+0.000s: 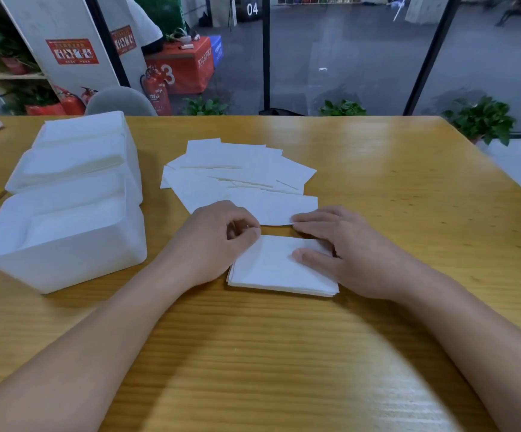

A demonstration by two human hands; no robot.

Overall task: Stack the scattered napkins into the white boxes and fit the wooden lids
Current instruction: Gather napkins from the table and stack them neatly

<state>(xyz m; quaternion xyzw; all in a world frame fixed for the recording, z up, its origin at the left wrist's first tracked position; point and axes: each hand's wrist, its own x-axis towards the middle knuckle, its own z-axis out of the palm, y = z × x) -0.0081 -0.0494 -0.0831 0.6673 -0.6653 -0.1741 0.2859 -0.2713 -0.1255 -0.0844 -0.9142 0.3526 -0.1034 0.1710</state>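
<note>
1. Right now I see my left hand curled, its thumb and forefinger pinching the near left corner of a single napkin, a thin white rectangle lying flat.
2. My right hand lies flat with straight fingers: the fingertips touch that napkin's near right corner, and the thumb presses on the neat stack of napkins under both hands.
3. Just beyond my hands the scattered napkins fan out, overlapping, plain white and square-cut.
4. Left of my left hand stand three white boxes in a row running away from me, open-topped, each holding white napkins.
5. Everything rests on the wooden table.
</note>
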